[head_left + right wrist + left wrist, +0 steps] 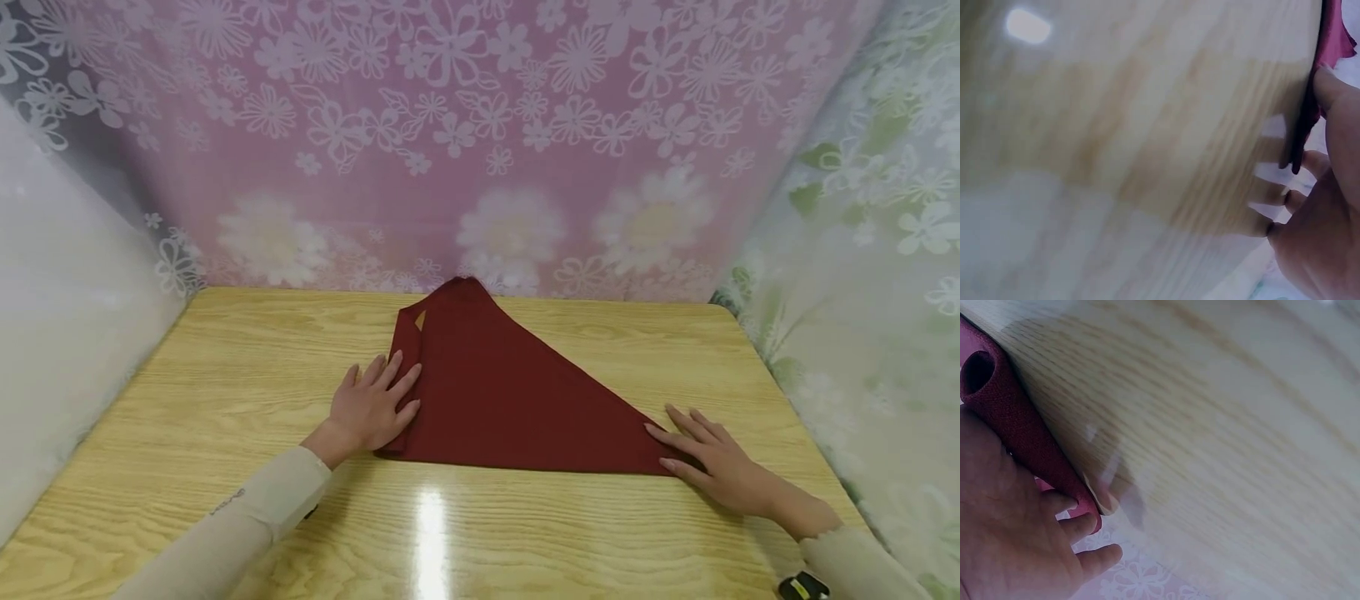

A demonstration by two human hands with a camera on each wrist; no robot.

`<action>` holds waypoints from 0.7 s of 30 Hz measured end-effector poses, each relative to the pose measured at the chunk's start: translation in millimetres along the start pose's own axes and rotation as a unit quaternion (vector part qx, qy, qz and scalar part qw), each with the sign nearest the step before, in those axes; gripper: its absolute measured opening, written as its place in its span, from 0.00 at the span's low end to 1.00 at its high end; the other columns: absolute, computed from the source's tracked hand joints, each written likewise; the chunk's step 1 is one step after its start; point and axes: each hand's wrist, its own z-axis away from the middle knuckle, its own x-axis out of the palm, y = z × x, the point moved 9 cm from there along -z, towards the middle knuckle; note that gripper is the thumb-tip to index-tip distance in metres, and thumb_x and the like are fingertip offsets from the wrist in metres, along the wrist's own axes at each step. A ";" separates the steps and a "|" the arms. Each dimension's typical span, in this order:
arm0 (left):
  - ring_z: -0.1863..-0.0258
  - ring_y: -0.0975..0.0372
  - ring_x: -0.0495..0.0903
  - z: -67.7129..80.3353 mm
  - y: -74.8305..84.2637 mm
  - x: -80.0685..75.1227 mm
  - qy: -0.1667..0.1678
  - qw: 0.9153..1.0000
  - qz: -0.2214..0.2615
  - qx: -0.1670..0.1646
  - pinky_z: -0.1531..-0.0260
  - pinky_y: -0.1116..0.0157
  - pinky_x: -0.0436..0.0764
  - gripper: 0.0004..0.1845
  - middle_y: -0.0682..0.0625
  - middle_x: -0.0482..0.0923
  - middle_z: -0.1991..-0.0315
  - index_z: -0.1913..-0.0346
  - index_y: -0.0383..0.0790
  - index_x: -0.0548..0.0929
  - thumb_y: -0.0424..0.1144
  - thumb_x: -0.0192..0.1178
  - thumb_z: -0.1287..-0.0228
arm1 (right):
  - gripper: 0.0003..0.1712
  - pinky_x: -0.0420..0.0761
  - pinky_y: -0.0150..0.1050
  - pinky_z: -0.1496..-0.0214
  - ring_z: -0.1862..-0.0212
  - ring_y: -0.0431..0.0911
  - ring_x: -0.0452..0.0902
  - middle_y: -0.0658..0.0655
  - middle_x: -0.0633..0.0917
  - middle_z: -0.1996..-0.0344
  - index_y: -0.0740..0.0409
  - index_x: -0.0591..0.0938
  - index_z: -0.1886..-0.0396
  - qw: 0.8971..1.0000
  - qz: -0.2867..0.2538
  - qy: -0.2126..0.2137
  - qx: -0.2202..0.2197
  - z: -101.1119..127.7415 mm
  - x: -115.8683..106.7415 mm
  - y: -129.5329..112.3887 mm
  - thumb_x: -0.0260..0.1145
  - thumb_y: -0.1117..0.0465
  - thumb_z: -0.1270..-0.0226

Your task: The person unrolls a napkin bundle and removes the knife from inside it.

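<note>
A dark red folded cloth (517,392) lies on the wooden table, straight along its near edge and narrowing to a point at the right. My left hand (375,404) rests with spread fingers on the strip folded over at its left side. In the left wrist view that folded side (1019,419) curves into a hollow loop beside the palm. My right hand (723,471) touches the cloth's right tip, its fingers extended. The right wrist view shows the cloth's thin edge (1310,100) by the thumb, with the other fingertips down at the tabletop.
The light wooden table (247,367) has a bright light reflection near its front. A pink flowered curtain (420,200) hangs behind its back edge, and a pale flowered one (862,250) along the right. The cloth's top corner reaches the table's back edge.
</note>
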 end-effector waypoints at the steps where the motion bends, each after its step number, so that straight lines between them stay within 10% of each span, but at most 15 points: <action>1: 0.28 0.48 0.51 0.3 0.0 0.2 0.000 1.000 0.001 0.000 0.36 0.42 0.55 0.32 0.43 0.49 0.26 0.25 0.51 0.56 0.58 0.40 0.26 | 0.29 0.43 0.77 0.43 0.34 0.78 0.42 0.72 0.55 0.30 0.47 0.68 0.30 1.000 0.002 0.000 0.002 0.5 0.2 0.3 0.60 0.57 0.30; 21: 0.30 0.46 0.53 -1.7 -1.0 -4.0 0.034 0.999 0.016 -0.002 0.39 0.42 0.59 0.30 0.40 0.54 0.27 0.27 0.49 0.62 0.56 0.44 0.28 | 0.29 0.55 0.69 0.40 0.33 0.75 0.47 0.69 0.57 0.29 0.46 0.67 0.28 0.995 0.093 -0.032 0.025 0.0 0.4 -4.8 0.56 0.50 0.27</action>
